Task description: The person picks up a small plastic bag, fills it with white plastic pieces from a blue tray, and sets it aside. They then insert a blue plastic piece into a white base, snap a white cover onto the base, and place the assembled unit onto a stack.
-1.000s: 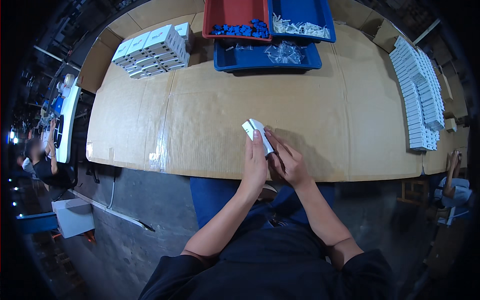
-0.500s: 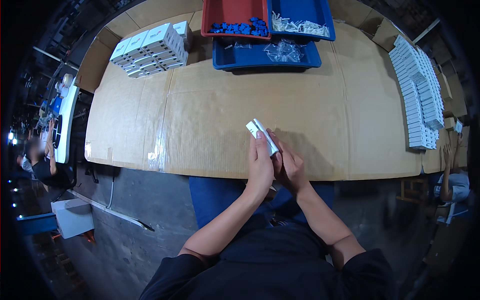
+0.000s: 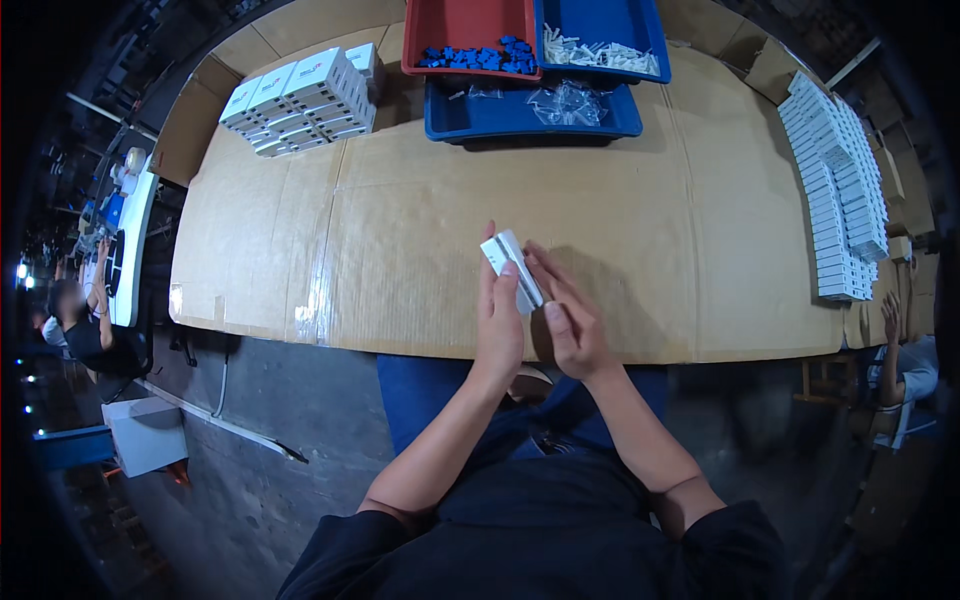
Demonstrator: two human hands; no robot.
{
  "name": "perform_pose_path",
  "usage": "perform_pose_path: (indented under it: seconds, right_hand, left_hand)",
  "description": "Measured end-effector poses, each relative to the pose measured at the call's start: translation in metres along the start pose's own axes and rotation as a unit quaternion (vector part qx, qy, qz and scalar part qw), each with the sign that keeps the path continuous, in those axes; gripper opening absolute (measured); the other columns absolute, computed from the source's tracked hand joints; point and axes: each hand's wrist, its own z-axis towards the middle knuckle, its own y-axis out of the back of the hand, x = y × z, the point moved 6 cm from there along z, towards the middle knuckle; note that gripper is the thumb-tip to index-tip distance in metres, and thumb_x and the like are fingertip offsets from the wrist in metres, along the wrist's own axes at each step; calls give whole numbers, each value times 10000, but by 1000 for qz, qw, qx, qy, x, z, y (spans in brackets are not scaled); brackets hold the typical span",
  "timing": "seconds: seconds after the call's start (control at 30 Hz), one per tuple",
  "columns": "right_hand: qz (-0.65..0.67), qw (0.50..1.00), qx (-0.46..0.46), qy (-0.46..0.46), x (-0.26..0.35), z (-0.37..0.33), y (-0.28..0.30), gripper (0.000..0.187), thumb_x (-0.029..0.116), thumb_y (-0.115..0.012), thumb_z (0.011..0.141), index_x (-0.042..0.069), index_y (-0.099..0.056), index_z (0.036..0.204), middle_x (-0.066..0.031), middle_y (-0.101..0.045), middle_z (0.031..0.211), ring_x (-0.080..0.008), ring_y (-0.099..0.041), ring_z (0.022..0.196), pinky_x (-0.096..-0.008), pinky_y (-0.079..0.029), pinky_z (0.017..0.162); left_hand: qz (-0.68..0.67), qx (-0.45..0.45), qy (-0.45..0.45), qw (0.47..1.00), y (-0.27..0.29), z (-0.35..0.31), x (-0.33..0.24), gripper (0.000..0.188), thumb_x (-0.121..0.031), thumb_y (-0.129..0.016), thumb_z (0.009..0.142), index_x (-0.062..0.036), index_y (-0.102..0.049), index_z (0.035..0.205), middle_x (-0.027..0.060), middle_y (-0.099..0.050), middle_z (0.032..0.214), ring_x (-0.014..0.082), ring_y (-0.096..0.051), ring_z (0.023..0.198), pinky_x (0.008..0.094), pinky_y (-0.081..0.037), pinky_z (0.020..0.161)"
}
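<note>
Gripping a small white carton [image 3: 512,265] betw. both hands, the person held it just above the near edge of the worktop [image 3: 400,240], w/ the left hand [image 3: 498,325] closed along its left side, fingers straight up, and the right hand [image 3: 568,325] closed on its right side, fingertips on the long edge. Carton was a slim rectangular box, smooth white card w/ a grey strip on one face, tilted so one end pointed up-left. Worktop was covered in flat brown corrugated cardboard sheets, matt, w/ a shiny clear tape strip [image 3: 305,320] over a seam near the front-left. Far side, centre: a red plastic tray [image 3: 470,25] w/ small blue parts, just beside it a blue plastic tray [image 3: 640,30] holding white sticks, and in front of both a shallower blue tray [image 3: 480,115] w/ clear crinkly plastic bags [image 3: 570,100]. Far left: a block of white boxes [image 3: 300,100], stacked tight, each w/ a small red-and-blue label on top. Right edge: long rows of flat white cartons [image 3: 835,180] overlapping like tiles. Another person [image 3: 85,325] sat well apart at far left; a second person's hand [image 3: 890,315] showed at the right rim.
</note>
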Motion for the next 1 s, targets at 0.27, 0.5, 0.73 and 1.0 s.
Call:
perform_pose_path:
  seconds: [0.27,0.5,0.73,1.0]
  right_hand:
    - [317,883,-21,-345,-16,-5,7,490,354,-569,1083,-15,-580,1405,-92,-674,1264,-155,-603,1198,-338,-496,1017]
    - [271,914,-61,-297,-12,-3,7,507,147,-705,987,-21,-545,1437,-122,-599,1401,-205,-582,1293,-362,-464,1102]
    - [7,991,-39,-128,7,-2,-2,475,70,-662,946,-49,-594,1400,-203,-561,1469,-326,-537,1386,-409,-412,1160]
    - [32,985,-51,-162,8,-17,-26,502,157,-617,1039,-57,-507,1480,-281,-503,1526,-373,-573,1360,-405,-506,1062]
  left_hand:
    - [216,136,-209,944,-7,-5,-27,1034,-216,-712,840,-18,-113,1658,235,-327,1614,352,-350,1501,469,-250,1252]
    - [167,153,-155,962,-10,-3,-19,821,-345,-543,1024,-3,-139,1651,232,-321,1607,341,-337,1510,451,-278,1235]
    - [90,56,-37,994,-1,-1,-2,632,-504,-278,1138,-130,-257,1647,117,-469,1421,182,-474,1271,326,-405,1091]
    - [61,28,-115,991,-4,-1,-10,758,-633,-285,1087,-91,-311,1616,131,-529,1397,189,-507,1298,338,-415,1124]
